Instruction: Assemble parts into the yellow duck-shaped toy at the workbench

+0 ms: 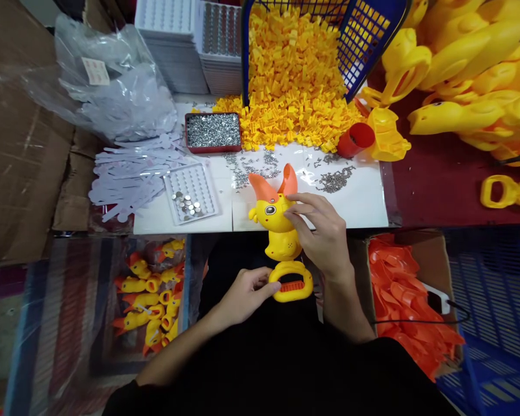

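Black cloth over the person's lap fills the bottom of the view, with both forearms reaching forward from it. Just above, the left hand closes thumb and fingers on the yellow ring handle of a yellow duck toy, beside the orange ridged insert in that handle. The right hand wraps around the toy's head and neck from the right, fingertips pressed at the top of the head near the eye. Both hands are thus clamped on the same toy, a little apart from each other. The toy's orange beak gapes open and points away from the person; the toy is held at the near edge of the desk, over its white sheet.

Beyond it lie loose screws, a red tray of screws, and a clear tray of button cells. A heap of small yellow parts spills from a blue basket. A red cup stands to the right of the heap, with yellow duck shells farther right. A box of finished ducks sits lower left, and a box of orange beak pieces lower right.
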Demonstrator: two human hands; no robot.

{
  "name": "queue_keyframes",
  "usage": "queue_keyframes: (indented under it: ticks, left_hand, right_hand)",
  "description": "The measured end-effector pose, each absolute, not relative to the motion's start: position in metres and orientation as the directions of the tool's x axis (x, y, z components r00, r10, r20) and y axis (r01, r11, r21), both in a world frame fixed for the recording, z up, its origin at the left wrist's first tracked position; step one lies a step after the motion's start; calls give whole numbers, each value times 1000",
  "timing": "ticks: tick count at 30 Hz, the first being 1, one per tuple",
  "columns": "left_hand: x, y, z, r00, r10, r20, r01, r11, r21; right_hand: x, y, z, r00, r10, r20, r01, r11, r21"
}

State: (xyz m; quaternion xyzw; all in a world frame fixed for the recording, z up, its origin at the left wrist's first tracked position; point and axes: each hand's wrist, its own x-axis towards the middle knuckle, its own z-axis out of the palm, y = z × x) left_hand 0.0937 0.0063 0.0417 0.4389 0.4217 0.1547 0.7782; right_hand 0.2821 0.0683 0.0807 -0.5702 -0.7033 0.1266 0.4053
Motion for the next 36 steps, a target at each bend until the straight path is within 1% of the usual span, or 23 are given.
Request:
queue_keyframes:
  ticks: [2,4,11,13,17,19,21,23,25,28,30,32,34,36]
  left_hand:
    - [86,8,43,588,628,-509,172,517,838]
    - [82,9,42,583,638,-504,178,505,845]
    - [78,9,40,560,675,-481,165,478,863]
    - [78,8,40,563,676,-476,157,478,864]
    - [77,8,39,573,672,-469,137,485,864]
    - [76,6,38,577,672,-464,125,489,863]
    - [76,5,36,573,677,-461,117,489,864]
    - [76,5,34,562,687,-461,116,486,866]
    - [78,5,33,555,691,-464,112,490,864]
    - [82,7,34,555,696,-456,104,486,868]
    - [84,10,37,574,694,-435,165,422,891]
    - [84,14,41,600,683,-417,271,317,909]
    - [81,18,44,613,674,-411,358,227,906]
    - [77,21,45,620,673,-403,403,168,900]
  right_hand:
    - [279,68,82,9,902,432,742,284,-607]
    - [278,68,84,22,905,424,755,263,-600]
    - [285,67,83,22,919,393,688,271,-673]
    - [283,66,80,24,904,426,701,288,-652]
    - [274,67,74,23,848,529,769,323,-552]
    - [274,68,74,-11,841,540,768,354,-534]
    - [278,69,76,-68,864,499,727,385,-568]
    - [284,69,79,-101,896,433,681,380,-626]
    - [289,70,82,-88,918,386,657,345,-670]
    - [293,71,86,-88,931,354,650,323,-688]
    - [295,74,88,-123,934,334,651,330,-684]
    - [298,77,89,-156,939,307,660,330,-675]
    - [302,81,90,-191,943,274,671,329,-665]
    - [305,85,90,-218,943,252,684,332,-649]
